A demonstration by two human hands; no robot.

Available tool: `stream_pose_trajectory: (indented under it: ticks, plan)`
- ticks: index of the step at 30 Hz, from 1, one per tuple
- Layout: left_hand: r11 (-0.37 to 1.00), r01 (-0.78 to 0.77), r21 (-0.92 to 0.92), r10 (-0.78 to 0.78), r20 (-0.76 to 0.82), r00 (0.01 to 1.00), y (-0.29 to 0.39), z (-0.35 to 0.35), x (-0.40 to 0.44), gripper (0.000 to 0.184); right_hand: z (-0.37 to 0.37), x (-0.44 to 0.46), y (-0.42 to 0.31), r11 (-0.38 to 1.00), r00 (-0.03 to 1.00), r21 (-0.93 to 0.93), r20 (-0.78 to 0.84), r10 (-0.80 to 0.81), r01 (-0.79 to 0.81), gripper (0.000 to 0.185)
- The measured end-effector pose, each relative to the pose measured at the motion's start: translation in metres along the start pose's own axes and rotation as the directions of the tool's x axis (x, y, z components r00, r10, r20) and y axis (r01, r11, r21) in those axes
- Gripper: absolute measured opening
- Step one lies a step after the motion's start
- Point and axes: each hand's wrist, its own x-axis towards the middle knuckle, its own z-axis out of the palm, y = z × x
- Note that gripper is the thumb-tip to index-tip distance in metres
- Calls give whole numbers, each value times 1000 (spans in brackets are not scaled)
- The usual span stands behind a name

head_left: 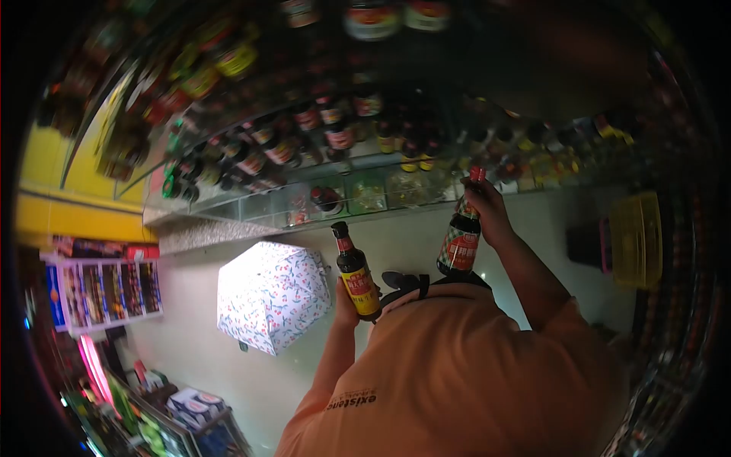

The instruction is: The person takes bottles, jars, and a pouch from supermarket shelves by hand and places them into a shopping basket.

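My left hand (347,306) is closed round the lower part of a dark sauce bottle (352,268), which has a black cap and a red and yellow label. That bottle is upright, tilted slightly, in front of my body. Higher and to the right, my right hand (488,207) grips another dark sauce bottle (459,242) by its neck, just under the red cap. Its label is red with a green checkered pattern. Both bottles are apart from each other and off the shelf.
Glass shelves (259,209) with rows of bottles run across the front. An open white umbrella (272,297) with a small print lies on the floor (183,305) at left. A yellow plastic crate (638,240) stands at right; a snack rack (106,293) is at far left.
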Motion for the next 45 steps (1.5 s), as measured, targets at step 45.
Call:
stream_pose_trajectory:
  ticks: [45]
  plan:
    - [509,383,771,-779,224,585,-598,592,159,70,-688,-436,-17,862,514,-320,-854,-84,-392,39]
